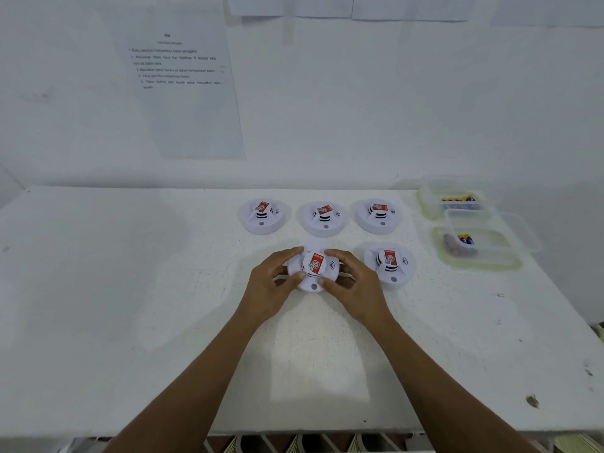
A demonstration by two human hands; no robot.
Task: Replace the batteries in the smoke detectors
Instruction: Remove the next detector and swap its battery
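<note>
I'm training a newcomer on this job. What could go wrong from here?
1. Left hand and right hand grip the detector close to its neighbour; a twist might knock that one.
2. The far tub and near tub both hold batteries, so old and new could get mixed.

On my feed I saw the left forearm and right forearm bare up to the near frame edge, and the left hand and right hand were bare too.
</note>
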